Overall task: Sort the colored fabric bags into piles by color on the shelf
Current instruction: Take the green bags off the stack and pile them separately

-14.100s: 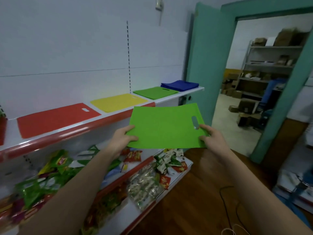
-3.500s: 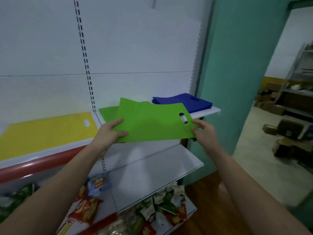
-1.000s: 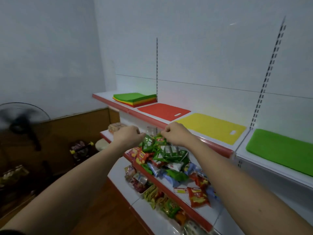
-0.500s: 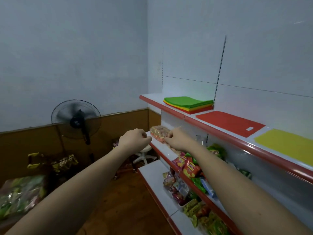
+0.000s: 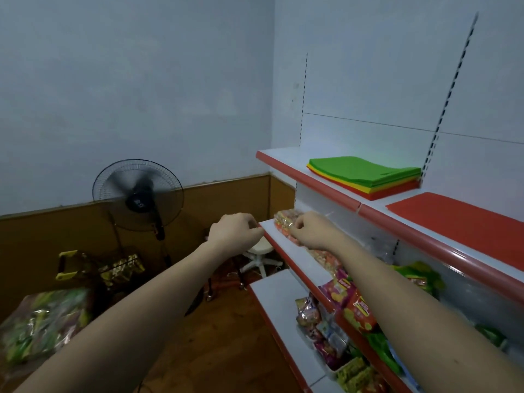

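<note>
While empty, both hands (image 5: 272, 231) before mixed stack (image 5: 365, 175).

Bag stack (image 5: 365, 174) on top shelf (image 5: 306, 180)

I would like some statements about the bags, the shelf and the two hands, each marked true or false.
1. A green bag tops the mixed stack. True.
2. The left hand holds a green bag. False: it holds no bag.
3. A red bag lies flat on the top shelf. True.
4. The fan stands on the shelf. False: it stands on the floor.
5. The right hand grips the mixed stack. False: it is lower, near a snack packet.
</note>
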A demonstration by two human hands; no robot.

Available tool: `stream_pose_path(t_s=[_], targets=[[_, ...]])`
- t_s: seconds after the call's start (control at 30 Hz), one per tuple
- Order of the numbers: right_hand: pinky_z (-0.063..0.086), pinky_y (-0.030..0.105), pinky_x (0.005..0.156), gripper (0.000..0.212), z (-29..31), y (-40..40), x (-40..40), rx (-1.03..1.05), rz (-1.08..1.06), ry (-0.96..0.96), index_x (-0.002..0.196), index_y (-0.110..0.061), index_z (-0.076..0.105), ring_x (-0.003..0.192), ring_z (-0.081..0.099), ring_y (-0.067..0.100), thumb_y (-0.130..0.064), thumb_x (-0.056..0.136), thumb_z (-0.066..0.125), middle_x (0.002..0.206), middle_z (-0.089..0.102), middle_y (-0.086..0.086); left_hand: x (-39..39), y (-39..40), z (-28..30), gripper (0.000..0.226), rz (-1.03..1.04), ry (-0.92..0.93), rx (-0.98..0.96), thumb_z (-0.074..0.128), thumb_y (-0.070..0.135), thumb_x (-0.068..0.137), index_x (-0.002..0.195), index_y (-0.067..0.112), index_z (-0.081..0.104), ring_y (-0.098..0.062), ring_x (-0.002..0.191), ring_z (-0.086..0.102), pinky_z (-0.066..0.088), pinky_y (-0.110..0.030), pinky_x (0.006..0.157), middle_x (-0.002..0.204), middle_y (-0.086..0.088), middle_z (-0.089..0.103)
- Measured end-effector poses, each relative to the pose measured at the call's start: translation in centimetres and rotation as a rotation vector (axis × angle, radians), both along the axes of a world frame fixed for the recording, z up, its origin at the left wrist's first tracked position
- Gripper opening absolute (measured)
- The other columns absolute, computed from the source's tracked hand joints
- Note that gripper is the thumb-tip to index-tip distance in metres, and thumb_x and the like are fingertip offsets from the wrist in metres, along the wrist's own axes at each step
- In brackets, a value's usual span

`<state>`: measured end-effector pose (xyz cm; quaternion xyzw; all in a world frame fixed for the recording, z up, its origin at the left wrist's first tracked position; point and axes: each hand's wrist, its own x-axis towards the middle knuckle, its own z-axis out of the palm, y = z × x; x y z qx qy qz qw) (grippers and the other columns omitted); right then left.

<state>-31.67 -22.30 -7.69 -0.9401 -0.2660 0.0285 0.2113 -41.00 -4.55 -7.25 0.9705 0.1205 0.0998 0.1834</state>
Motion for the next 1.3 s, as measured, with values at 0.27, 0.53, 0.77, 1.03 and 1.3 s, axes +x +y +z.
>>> stream_pose_path(t_s=[0.27, 0.53, 0.77, 1.03, 1.3], targets=[[0.037, 0.03, 0.047, 0.045, -1.4, 1.9, 9.4, 0.18, -0.075, 0.029, 0.058, -0.014, 0.056, 0.044, 0.046, 0.016, -0.039, 0.095, 0.052, 0.042, 0.051, -0.014, 10.2, 3.8, -0.6, 0.033, -0.004, -0.056, -0.101, 0.052, 0.049, 0.092, 0.114, 0.027, 0.064, -0.006, 0.085, 0.061, 0.057, -0.028, 0.071, 0.098, 0.012, 0.062], [0.054, 0.038, 0.061, 0.025, -2.1, 7.0, 16.1, 0.265, -0.198, -0.078, 0.072, -0.021, 0.06, 0.062, 0.062, 0.017, -0.034, 0.091, 0.049, 0.065, 0.063, -0.003, 18.9, 7.5, -1.8, 0.03, -0.122, -0.164, -0.027, 0.052, 0.043, 0.094, 0.113, 0.025, 0.066, -0.006, 0.088, 0.058, 0.052, -0.027, 0.07, 0.101, 0.01, 0.065], [0.039, 0.03, 0.053, 0.018, -3.5, 12.2, 21.8, 0.373, -0.338, -0.147, 0.078, -0.025, 0.058, 0.062, 0.051, 0.011, -0.036, 0.091, 0.053, 0.066, 0.056, -0.009, 28.4, 11.9, -2.9, 0.028, -0.317, -0.244, -0.114, 0.053, 0.04, 0.094, 0.115, 0.026, 0.066, -0.002, 0.09, 0.052, 0.04, -0.016, 0.065, 0.106, 0.012, 0.066], [0.045, 0.035, 0.067, 0.007, -1.8, 12.3, 25.7, 0.58, -0.611, -0.351, 0.093, -0.024, 0.061, 0.069, 0.054, 0.015, -0.029, 0.09, 0.057, 0.066, 0.054, -0.012, 38.7, 13.7, -0.8, 0.021, -0.543, -0.25, -0.364, 0.055, 0.034, 0.095, 0.107, 0.022, 0.067, -0.004, 0.084, 0.059, 0.054, -0.029, 0.073, 0.1, 0.009, 0.066], [0.043, 0.035, 0.075, 0.012, 1.6, 1.0, 27.3, 0.52, -1.083, -0.766, 0.097, -0.011, 0.065, 0.086, 0.056, 0.027, -0.014, 0.087, 0.058, 0.089, 0.063, 0.004, 48.5, 7.7, 0.6, 0.022, -0.67, -0.201, -0.535, 0.06, 0.026, 0.089, 0.109, 0.021, 0.066, -0.016, 0.087, 0.061, 0.05, -0.034, 0.079, 0.1, 0.003, 0.067]])
